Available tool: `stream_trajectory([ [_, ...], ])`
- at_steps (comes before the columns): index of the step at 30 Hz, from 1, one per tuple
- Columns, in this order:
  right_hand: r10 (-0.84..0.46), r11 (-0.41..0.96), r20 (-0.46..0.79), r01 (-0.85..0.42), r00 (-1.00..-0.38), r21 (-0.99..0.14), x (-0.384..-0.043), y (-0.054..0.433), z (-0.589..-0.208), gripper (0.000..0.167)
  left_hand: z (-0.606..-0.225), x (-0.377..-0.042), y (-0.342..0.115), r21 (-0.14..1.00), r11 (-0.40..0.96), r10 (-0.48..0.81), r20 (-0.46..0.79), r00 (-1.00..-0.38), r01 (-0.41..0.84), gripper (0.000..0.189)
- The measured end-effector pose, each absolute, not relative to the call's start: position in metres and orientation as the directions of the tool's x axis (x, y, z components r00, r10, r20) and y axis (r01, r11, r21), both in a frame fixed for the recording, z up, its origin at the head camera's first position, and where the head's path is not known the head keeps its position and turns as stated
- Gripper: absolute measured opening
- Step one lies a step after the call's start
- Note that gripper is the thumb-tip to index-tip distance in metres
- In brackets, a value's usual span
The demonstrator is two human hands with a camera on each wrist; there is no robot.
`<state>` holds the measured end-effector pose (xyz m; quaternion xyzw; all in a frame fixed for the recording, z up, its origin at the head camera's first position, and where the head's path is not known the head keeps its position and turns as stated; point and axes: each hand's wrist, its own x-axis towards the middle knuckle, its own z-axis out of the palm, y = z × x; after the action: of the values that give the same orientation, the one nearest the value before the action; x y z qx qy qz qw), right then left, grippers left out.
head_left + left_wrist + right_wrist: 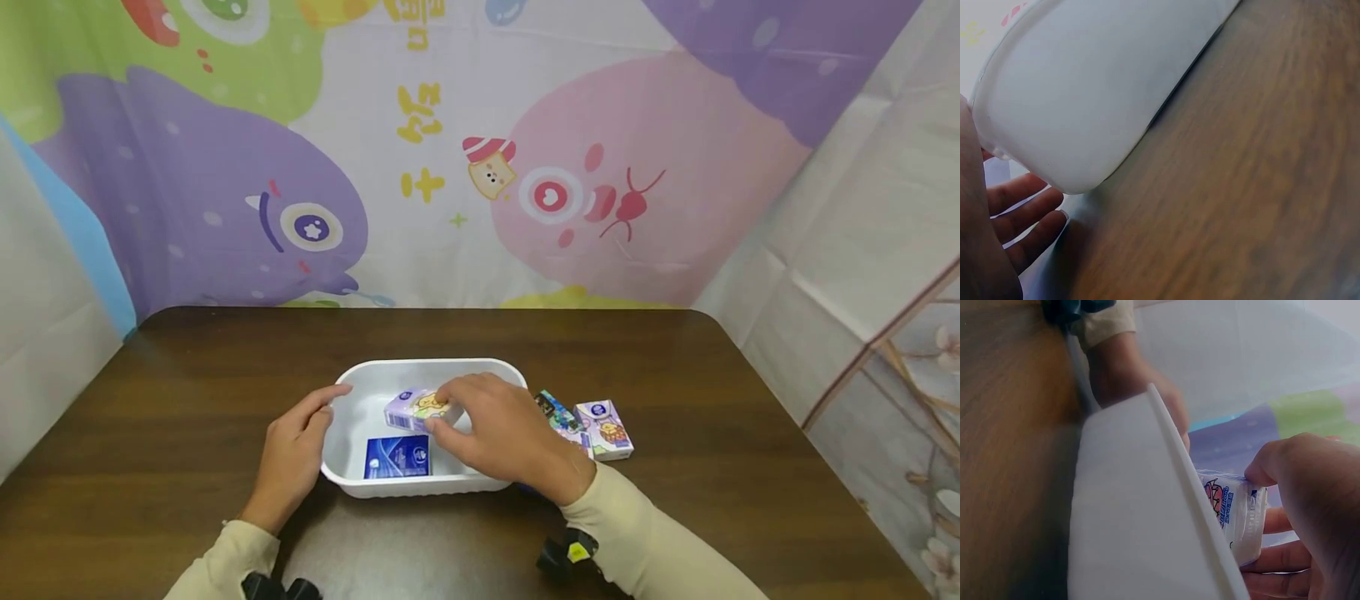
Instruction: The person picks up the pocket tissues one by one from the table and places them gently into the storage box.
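In the head view my right hand reaches over a white plastic tray and pinches a small purple tissue pack between thumb and fingers, inside the tray. The right wrist view shows clear film on this pack, beyond the tray wall. A dark blue tissue pack lies flat on the tray floor, near its front wall. At the tray's left end, my left hand holds the rim. The left wrist view has several of its fingers stretched along the outside of the wall.
Right of the tray, on the brown wooden table, lie another purple pack and a dark green-blue pack, partly behind my right hand. A printed cloth hangs beyond the table's far edge.
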<state>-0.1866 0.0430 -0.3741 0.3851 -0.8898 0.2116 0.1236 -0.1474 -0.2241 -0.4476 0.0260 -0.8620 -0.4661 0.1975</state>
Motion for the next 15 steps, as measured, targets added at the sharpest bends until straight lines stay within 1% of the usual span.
stream_trajectory([
  [10, -0.701, 0.553, 0.359, -0.787, -0.616, -0.273, -0.1798, 0.0328, -0.3791, 0.031, -0.4427, -0.1469, -0.2247, 0.809, 0.572, -0.234, 0.320, -0.918, 0.136, 0.033],
  [15, -0.710, 0.540, 0.368, -0.800, -0.600, -0.262, -0.1782, 0.0327, -0.3830, 0.030, -0.4428, -0.1463, -0.2242, 0.808, 0.575, -0.226, 0.307, -0.924, 0.128, 0.034],
])
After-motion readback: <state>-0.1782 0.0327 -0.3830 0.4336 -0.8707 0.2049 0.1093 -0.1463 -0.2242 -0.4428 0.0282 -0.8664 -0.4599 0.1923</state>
